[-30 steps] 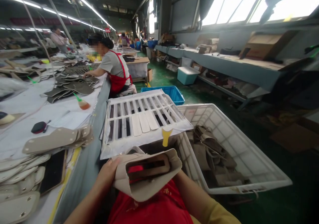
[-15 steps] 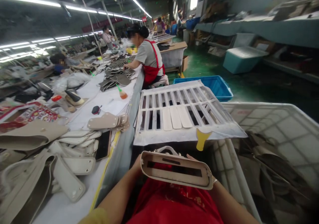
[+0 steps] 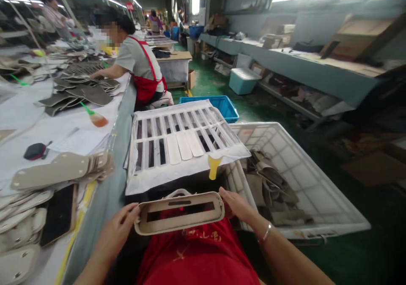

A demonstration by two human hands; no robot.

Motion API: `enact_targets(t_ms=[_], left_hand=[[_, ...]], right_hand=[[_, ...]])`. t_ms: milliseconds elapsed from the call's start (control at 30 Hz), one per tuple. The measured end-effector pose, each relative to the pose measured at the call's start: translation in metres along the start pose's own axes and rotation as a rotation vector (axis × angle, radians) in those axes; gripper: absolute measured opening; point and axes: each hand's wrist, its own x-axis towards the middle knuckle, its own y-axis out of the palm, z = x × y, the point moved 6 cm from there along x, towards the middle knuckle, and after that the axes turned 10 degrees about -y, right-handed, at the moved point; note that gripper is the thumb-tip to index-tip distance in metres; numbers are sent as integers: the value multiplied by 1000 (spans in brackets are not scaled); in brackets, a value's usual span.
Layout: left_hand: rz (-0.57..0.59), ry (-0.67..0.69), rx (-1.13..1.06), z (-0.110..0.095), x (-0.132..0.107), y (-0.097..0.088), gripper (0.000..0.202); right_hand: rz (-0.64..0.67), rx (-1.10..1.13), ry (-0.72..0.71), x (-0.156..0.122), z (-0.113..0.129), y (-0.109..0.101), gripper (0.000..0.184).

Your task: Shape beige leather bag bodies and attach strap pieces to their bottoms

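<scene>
A beige handbag body (image 3: 179, 227) is held over my red apron, its long opening facing up toward me. My left hand (image 3: 118, 227) pinches its left end between thumb and fingers. At the right end, my right hand (image 3: 234, 203) grips the rim, with some fingers hidden behind it. A pale handle with metal fittings (image 3: 179, 193) shows partly behind the far rim. Just beyond the bag lies a white slatted rack (image 3: 149, 177) carrying 3 cream strips (image 3: 185, 146). A yellow notched tab (image 3: 215, 167) hangs at its near edge.
The workbench (image 3: 34, 135) on the left bears beige strap pieces (image 3: 50, 171), a phone (image 3: 58, 215) and a glue bottle (image 3: 97, 118). A white crate (image 3: 304, 183) with dark pieces stands at right. A co-worker in a red apron (image 3: 144, 78) sits ahead, near a blue bin (image 3: 226, 107).
My view has swung to the right. The bag has levelled and turned slightly the other way, and both hands now show at its ends, where before they were mostly hidden behind it.
</scene>
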Motion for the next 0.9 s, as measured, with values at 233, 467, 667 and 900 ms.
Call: enact_targets(t_ms=[233,467,667,900], left_hand=[[130,196,354,-27,-7,3,39],[179,160,465,-28,3,4,46],[319,196,378,-37,15,9,40],[443,227,77,-21,22,17,36]], right_hand=[[36,-595,-178,-6,34,11,28],[134,-676,-241,-3,46,16,30],[187,-727,-228,2,68,16,23],[141,-516,-14,3,49,0,26]])
